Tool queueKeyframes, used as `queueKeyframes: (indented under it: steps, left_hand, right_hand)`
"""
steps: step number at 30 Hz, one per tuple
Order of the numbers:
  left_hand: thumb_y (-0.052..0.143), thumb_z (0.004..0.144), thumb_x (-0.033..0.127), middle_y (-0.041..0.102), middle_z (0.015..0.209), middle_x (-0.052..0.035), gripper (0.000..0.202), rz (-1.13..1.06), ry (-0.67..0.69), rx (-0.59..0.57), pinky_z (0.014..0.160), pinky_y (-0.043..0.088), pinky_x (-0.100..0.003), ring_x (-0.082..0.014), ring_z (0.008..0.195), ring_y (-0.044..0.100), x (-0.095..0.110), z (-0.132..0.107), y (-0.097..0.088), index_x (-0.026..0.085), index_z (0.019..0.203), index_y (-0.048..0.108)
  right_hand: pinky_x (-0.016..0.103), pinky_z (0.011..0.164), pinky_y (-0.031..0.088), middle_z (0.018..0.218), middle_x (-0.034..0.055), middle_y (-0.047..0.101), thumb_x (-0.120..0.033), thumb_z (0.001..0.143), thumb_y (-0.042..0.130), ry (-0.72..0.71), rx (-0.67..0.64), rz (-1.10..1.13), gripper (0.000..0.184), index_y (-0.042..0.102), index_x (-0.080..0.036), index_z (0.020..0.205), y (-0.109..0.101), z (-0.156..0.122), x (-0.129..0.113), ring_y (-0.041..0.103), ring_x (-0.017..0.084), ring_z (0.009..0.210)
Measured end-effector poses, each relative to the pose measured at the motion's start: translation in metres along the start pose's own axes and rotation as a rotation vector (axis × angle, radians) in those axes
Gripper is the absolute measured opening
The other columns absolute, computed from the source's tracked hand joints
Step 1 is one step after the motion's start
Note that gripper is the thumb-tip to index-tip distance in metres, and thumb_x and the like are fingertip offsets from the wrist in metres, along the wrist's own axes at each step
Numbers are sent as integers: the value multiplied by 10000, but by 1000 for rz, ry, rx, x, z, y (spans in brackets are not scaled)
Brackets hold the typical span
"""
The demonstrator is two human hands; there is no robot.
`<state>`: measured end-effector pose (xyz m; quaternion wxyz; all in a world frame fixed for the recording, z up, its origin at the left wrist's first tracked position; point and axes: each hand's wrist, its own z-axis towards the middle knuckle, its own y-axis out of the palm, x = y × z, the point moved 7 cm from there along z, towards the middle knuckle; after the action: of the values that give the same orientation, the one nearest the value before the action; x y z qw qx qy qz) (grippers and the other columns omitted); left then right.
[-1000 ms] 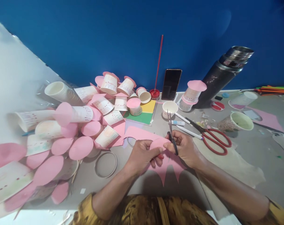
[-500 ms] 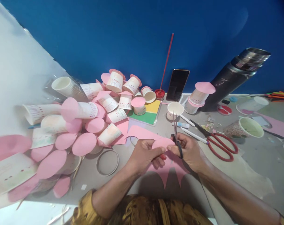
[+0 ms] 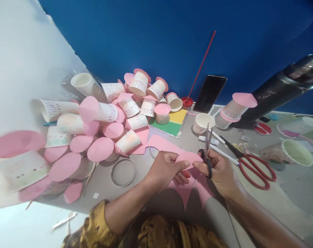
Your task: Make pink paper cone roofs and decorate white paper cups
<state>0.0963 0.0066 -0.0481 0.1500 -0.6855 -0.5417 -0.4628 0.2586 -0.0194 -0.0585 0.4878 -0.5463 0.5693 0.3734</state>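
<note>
My left hand (image 3: 166,169) pinches a pink paper disc (image 3: 189,159) between thumb and fingers. Small scissors (image 3: 208,143) with dark handles sit in my right hand (image 3: 220,170), blades pointing up and away from the paper. The right thumb also touches the disc's right edge. Under both hands lies a pink paper offcut (image 3: 186,194) with pointed, scalloped edges. Just beyond the scissors stands a white paper cup (image 3: 203,123). Larger scissors with red handles (image 3: 258,171) rest to the right of my right hand.
Many decorated paper cups with pink paper discs (image 3: 101,149) crowd the left side. A cup stack (image 3: 85,86) stands behind them. A grey ring (image 3: 123,172) lies left of my hands. A phone (image 3: 210,93) leans on the blue wall; a black flask (image 3: 277,91) tilts at right.
The view has swung, so the table's things appear shifted, mostly rightward. Both hands keep the same hold on the disc and the small scissors.
</note>
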Motion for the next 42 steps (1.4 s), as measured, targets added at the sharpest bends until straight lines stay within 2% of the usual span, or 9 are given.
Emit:
queueKeyframes:
  steps: [7, 17, 24, 27, 30, 34, 38, 42]
  left_hand:
    - [862, 632, 536, 716, 569, -85, 465, 12, -3, -17, 459, 543, -252, -193, 481, 700, -2, 0, 0, 141, 652, 616]
    - [829, 675, 480, 722, 573, -85, 396, 44, 4, -4, 468, 560, -271, -207, 491, 712, -2, 1, -1, 147, 668, 616]
    - [782, 727, 401, 722, 571, -82, 306, 111, 6, 3, 465, 543, -249, -186, 476, 698, 1, -2, -2, 139, 656, 642]
    - [766, 740, 379, 728, 579, -87, 281, 158, 11, -29, 463, 523, -230, -160, 461, 674, 1, -2, 0, 132, 654, 661]
    - [752, 748, 357, 726, 577, -83, 264, 191, 8, -58, 457, 502, -220, -144, 449, 650, 0, -3, 1, 132, 642, 664]
    - [772, 726, 355, 717, 581, -65, 252, 204, 2, -67, 469, 497, -215, -133, 473, 643, 0, -2, 3, 132, 653, 679]
    - [824, 657, 331, 696, 565, -42, 239, 198, 8, -55, 472, 475, -193, -113, 483, 621, 0, 0, 2, 116, 700, 728]
    - [807, 663, 340, 692, 553, -55, 249, 197, -8, -43, 488, 490, -214, -115, 468, 612, -2, 2, 2, 106, 650, 722]
  right_hand:
    - [217, 487, 366, 598, -63, 529, -341, 689, 842, 11, 14, 10, 305, 608, -196, 821, 2, -1, -1, 445, 101, 535]
    - [228, 476, 382, 590, -57, 541, -434, 672, 841, -2, 25, -45, 355, 601, -209, 806, 2, -1, -8, 471, 112, 520]
    - [212, 492, 375, 597, -65, 548, -332, 647, 867, 32, -34, 25, 330, 602, -202, 794, 6, 0, -5, 472, 103, 545]
    - [209, 494, 372, 598, -68, 553, -299, 652, 855, 58, -69, 38, 319, 627, -195, 850, 8, 0, -5, 471, 100, 542]
    - [209, 480, 360, 598, -70, 556, -288, 675, 820, 51, -67, 30, 298, 637, -196, 893, 8, -1, -7, 465, 98, 531]
    - [209, 468, 349, 576, -74, 532, -292, 667, 806, 47, -50, 32, 283, 626, -193, 862, 8, -2, -10, 450, 93, 513]
    - [203, 468, 347, 568, -82, 511, -285, 636, 825, 36, -20, 19, 307, 621, -191, 845, 7, -2, -14, 436, 87, 510]
    - [196, 463, 340, 571, -82, 503, -281, 631, 825, 43, -10, 8, 311, 621, -188, 847, 7, -4, -16, 423, 84, 510]
